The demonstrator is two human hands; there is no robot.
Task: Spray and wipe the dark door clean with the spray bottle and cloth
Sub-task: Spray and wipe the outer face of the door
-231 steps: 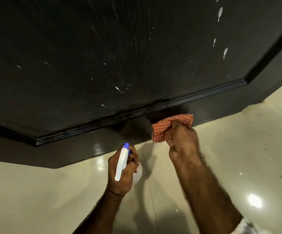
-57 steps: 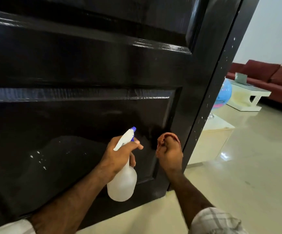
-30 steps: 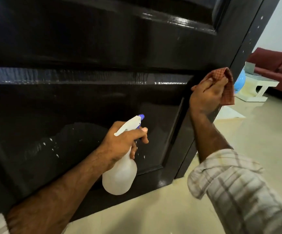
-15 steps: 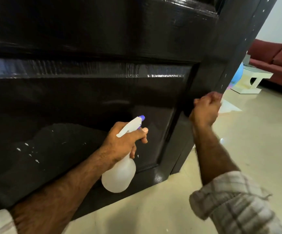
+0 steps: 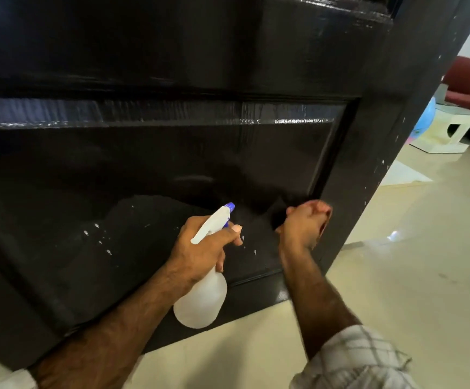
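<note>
- The tall, glossy black panelled wooden door (image 5: 149, 153) fills the left and centre of the view. White flecks dot its lower recessed panel. It is rigid, and its slick finish will probably let a cloth glide, while the moulded grooves may trap residue. Hung on hinges, it could swing under a hard push, so pressure is best kept moderate.
- The left hand (image 5: 200, 252) is curled round the neck of the translucent white plastic spray bottle with a blue nozzle tip (image 5: 204, 299). A finger lies forward by the trigger, and the nozzle faces the panel.
- The bottle looks light and slightly squeezable, likely slippery if wet. The neck just under the trigger head is the sensible hold, as it is held now.
- The right hand (image 5: 305, 226) is closed into a fist, pressed against the panel's right edge beside the door's stile.
- Only a reddish sliver of the cloth (image 5: 323, 227) shows at the fist's edge. It seems soft and bunched, best kept wadded in the palm.
</note>
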